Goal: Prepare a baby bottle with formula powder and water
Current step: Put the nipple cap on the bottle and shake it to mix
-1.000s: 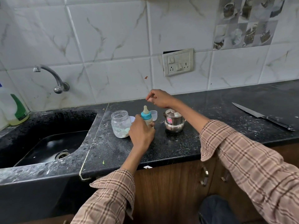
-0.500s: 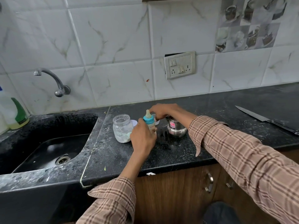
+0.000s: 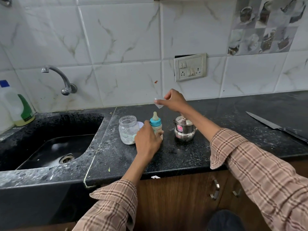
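Lifted since half a second ago, the right hand (image 3: pixel 175 101) is now hovering above the counter instead of sitting low beside the kettle, and it is pinching a small clear cap (image 3: pixel 158 104) between thumb and fingers. That cap is hanging in the air above and slightly right of the baby bottle (image 3: pixel 156 125), well apart from the teat.

The baby bottle is standing upright on the black countertop (image 3: pixel 183 157), its blue collar and teat showing, while the left hand (image 3: pixel 147 139) is keeping its grip around the lower body, fingers wrapped from the near side; it is gripping as it was before.

Just left of the bottle, a clear jar (image 3: pixel 128 130) with white powder in its bottom is standing open, close to the left hand; whether they are touching cannot be told. A white lid (image 3: pixel 140 125) is peeking out behind the jar. To the right, a steel kettle (image 3: pixel 184 130) is standing near the bottle with a bare strip of counter between them.

Bare counter is lying in front of the bottle up to the front edge. The sink (image 3: pixel 50 147) is opening just left of the jar, and a knife (image 3: pixel 273 125) is lying far to the right.
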